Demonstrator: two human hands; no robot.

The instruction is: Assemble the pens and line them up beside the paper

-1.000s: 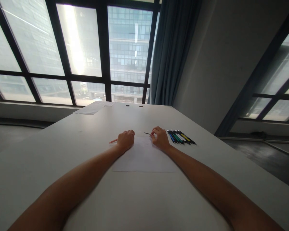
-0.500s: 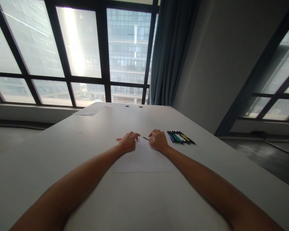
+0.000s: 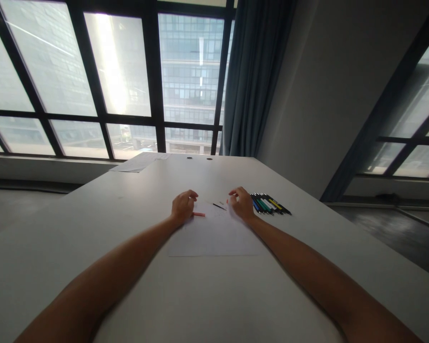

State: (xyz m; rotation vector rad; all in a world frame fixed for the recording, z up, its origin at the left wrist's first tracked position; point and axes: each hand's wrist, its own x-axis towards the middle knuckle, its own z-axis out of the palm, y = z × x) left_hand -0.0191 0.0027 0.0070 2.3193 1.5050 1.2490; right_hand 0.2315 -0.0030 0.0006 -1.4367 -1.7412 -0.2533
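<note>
Head view: a red pen (image 3: 199, 214) lies flat on the paper (image 3: 214, 233), just beside the left hand (image 3: 182, 206), which is loosely curled and grips nothing. The right hand (image 3: 242, 204) hovers, fingers bent, empty. A thin black refill (image 3: 219, 206) lies between them. Wide bare table (image 3: 207, 295) all round; a pen row (image 3: 270, 204) sits just right.

Office or meeting room in a high-rise. Long plain white table (image 3: 207, 295); tall black-framed window wall (image 3: 153, 71) facing a glass office tower (image 3: 193, 62); blue-grey full-length curtain (image 3: 252, 76); loose white paper sheets (image 3: 214, 233); row of assorted coloured pens (image 3: 270, 204).
</note>
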